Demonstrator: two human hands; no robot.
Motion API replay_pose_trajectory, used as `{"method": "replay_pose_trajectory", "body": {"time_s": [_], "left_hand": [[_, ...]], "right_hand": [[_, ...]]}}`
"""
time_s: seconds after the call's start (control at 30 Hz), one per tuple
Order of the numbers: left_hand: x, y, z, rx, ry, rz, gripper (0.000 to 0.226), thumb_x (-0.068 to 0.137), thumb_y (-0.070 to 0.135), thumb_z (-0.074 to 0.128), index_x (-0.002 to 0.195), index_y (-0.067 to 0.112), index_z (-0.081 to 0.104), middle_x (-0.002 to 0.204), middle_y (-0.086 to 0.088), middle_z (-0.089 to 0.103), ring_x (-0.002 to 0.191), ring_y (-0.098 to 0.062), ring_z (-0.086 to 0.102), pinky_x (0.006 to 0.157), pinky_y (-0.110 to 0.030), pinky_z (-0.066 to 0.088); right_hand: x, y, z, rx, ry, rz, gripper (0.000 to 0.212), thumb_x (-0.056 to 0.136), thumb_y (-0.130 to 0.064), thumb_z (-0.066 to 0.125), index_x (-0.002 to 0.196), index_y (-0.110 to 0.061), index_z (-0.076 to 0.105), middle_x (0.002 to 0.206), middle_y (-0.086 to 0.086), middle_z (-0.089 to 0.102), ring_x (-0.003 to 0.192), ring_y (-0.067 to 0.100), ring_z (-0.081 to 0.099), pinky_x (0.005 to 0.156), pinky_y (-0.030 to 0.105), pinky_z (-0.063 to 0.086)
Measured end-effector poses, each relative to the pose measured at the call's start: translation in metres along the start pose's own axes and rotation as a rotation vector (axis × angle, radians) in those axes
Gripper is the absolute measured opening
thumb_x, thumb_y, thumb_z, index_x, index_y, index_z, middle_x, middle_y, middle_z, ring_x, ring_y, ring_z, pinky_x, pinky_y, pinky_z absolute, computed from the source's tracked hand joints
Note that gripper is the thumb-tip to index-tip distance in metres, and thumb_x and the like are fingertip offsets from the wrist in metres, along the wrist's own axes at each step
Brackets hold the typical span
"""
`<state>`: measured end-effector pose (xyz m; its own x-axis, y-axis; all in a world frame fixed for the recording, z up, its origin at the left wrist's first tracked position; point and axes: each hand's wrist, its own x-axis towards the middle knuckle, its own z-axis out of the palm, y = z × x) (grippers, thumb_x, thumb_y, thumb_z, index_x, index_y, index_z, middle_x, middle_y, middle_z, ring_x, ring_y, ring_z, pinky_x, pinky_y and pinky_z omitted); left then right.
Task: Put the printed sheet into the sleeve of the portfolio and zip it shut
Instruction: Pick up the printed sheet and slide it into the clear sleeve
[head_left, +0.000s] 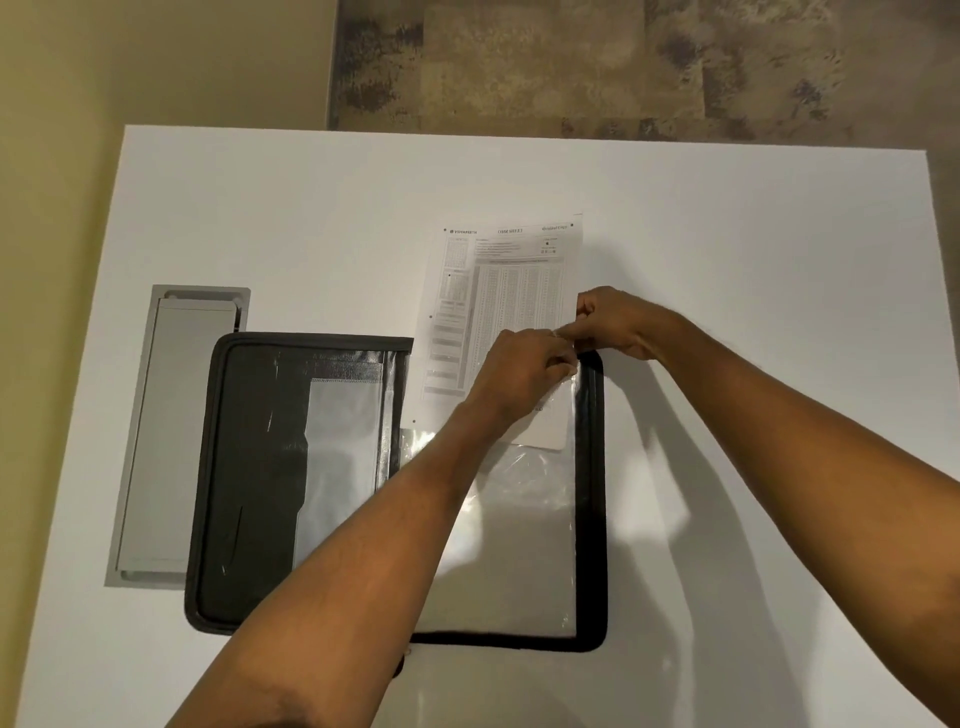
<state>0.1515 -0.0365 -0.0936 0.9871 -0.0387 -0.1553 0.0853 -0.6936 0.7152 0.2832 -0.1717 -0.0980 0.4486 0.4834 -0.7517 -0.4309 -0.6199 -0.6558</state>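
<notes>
Looks like an office or home study: plain white desk (727, 218) with a grey cable tray (156, 441) set into it, yellowish wall (104, 78) at left, mottled brown carpet (623, 62) beyond.

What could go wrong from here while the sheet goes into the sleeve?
The printed sheet lies tilted, mostly above the clear sleeve, so it may enter crooked and crease. Both hands, left hand and right hand, pinch at one corner; the far edge may snag. The portfolio could slide on the table.
</notes>
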Motion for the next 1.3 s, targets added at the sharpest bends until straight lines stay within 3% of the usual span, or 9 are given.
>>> {"method": "replay_pose_trajectory", "body": {"time_s": [0.1, 0.27, 0.5, 0.7, 0.8, 0.9, 1.0, 1.1, 1.3], "left_hand": [[0.003, 0.002, 0.001, -0.052, -0.057, -0.054, 0.014, 0.096, 0.017, 0.068, 0.099, 0.015, 0.082, 0.094, -0.004, 0.077, 0.085, -0.019, 0.068, 0.07, -0.027, 0.04], [0.008, 0.0, 0.002, -0.063, -0.083, -0.094, 0.016, 0.098, 0.018, 0.068, 0.104, 0.013, 0.082, 0.1, -0.007, 0.078, 0.088, -0.021, 0.069, 0.074, -0.028, 0.045], [0.007, -0.005, 0.01, -0.056, -0.05, -0.118, 0.012, 0.096, 0.022, 0.071, 0.099, 0.018, 0.082, 0.097, 0.0, 0.077, 0.085, -0.016, 0.067, 0.074, -0.03, 0.049], [0.005, -0.004, 0.012, -0.056, -0.04, -0.145, 0.01, 0.094, 0.024, 0.072, 0.098, 0.021, 0.081, 0.096, 0.003, 0.077, 0.081, -0.012, 0.065, 0.071, -0.027, 0.047], [0.004, -0.004, 0.011, -0.065, -0.056, -0.147, 0.011, 0.094, 0.022, 0.07, 0.093, 0.021, 0.081, 0.09, 0.005, 0.074, 0.078, -0.011, 0.063, 0.068, -0.027, 0.042], [0.002, -0.003, 0.01, -0.084, -0.048, -0.149, 0.013, 0.095, 0.021, 0.07, 0.094, 0.018, 0.082, 0.092, 0.002, 0.076, 0.08, -0.012, 0.063, 0.07, -0.027, 0.042], [0.002, -0.003, 0.01, -0.101, -0.039, -0.152, 0.015, 0.097, 0.022, 0.07, 0.1, 0.016, 0.083, 0.1, 0.002, 0.08, 0.084, -0.011, 0.066, 0.075, -0.021, 0.041], [0.003, -0.002, 0.011, -0.079, -0.039, -0.151, 0.016, 0.098, 0.024, 0.069, 0.101, 0.017, 0.083, 0.101, 0.002, 0.08, 0.087, -0.013, 0.069, 0.076, -0.021, 0.041], [0.0, 0.0, 0.016, -0.052, -0.008, -0.146, 0.017, 0.099, 0.025, 0.067, 0.098, 0.021, 0.084, 0.099, 0.004, 0.081, 0.083, -0.01, 0.067, 0.075, -0.024, 0.045]], "right_hand": [[0.007, -0.011, -0.003, 0.147, 0.128, 0.006, 0.021, 0.095, -0.023, 0.076, 0.111, -0.01, 0.074, 0.116, 0.007, 0.078, 0.104, 0.025, 0.076, 0.086, 0.036, 0.065], [0.016, -0.023, -0.001, 0.148, 0.324, -0.053, 0.016, 0.103, -0.009, 0.063, 0.117, -0.013, 0.068, 0.125, 0.013, 0.073, 0.109, 0.032, 0.073, 0.092, 0.046, 0.063], [0.0, -0.014, 0.002, 0.011, 0.141, -0.124, 0.046, 0.098, 0.001, 0.066, 0.143, -0.009, 0.058, 0.124, 0.013, 0.074, 0.112, 0.034, 0.072, 0.096, 0.048, 0.061], [-0.004, -0.006, 0.004, -0.085, -0.026, -0.031, 0.034, 0.087, 0.003, 0.079, 0.118, -0.011, 0.074, 0.102, -0.001, 0.08, 0.098, 0.023, 0.078, 0.091, 0.042, 0.064], [0.009, -0.014, 0.004, 0.041, 0.183, -0.066, 0.019, 0.094, -0.021, 0.076, 0.106, -0.007, 0.071, 0.111, 0.008, 0.074, 0.099, 0.028, 0.072, 0.091, 0.041, 0.06], [0.018, -0.025, 0.006, 0.019, 0.323, -0.142, 0.017, 0.098, -0.019, 0.072, 0.113, -0.012, 0.077, 0.107, 0.012, 0.073, 0.101, 0.028, 0.071, 0.097, 0.049, 0.061], [0.019, -0.031, 0.006, -0.14, 0.29, -0.171, 0.016, 0.097, -0.012, 0.071, 0.112, -0.011, 0.078, 0.103, 0.02, 0.074, 0.096, 0.03, 0.07, 0.094, 0.058, 0.059], [0.017, -0.035, 0.003, -0.24, 0.211, -0.185, 0.016, 0.097, -0.009, 0.071, 0.112, -0.01, 0.077, 0.097, 0.009, 0.075, 0.105, 0.033, 0.072, 0.09, 0.053, 0.062], [0.015, -0.036, -0.005, -0.496, -0.083, -0.012, 0.017, 0.091, -0.003, 0.075, 0.108, -0.007, 0.075, 0.11, 0.018, 0.075, 0.101, 0.037, 0.075, 0.086, 0.045, 0.065]]}}
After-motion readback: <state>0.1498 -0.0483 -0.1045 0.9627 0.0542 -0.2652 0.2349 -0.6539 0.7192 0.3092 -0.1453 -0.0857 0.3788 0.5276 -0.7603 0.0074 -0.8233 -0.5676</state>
